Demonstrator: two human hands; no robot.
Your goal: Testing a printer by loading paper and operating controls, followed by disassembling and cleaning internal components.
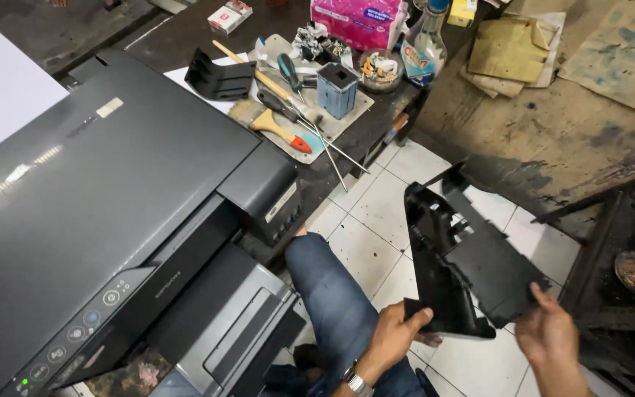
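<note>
Black panel [472, 257] in both my hands, right of the printer [104, 220].
Left fingers [413, 320] grip its bottom edge; right fingers [542, 298] clasp its lower corner.

a small red-and-white box [229, 15] lies at the bench's far edge. right of it stands a pink plastic pack [356, 22] with a blue patch. a clear bottle [424, 44] beside it bears a red, white and blue label. a yellow box [463, 10] sits behind.

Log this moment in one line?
hands: left, right grip black plastic panel | over tiled floor | printer beside
</note>
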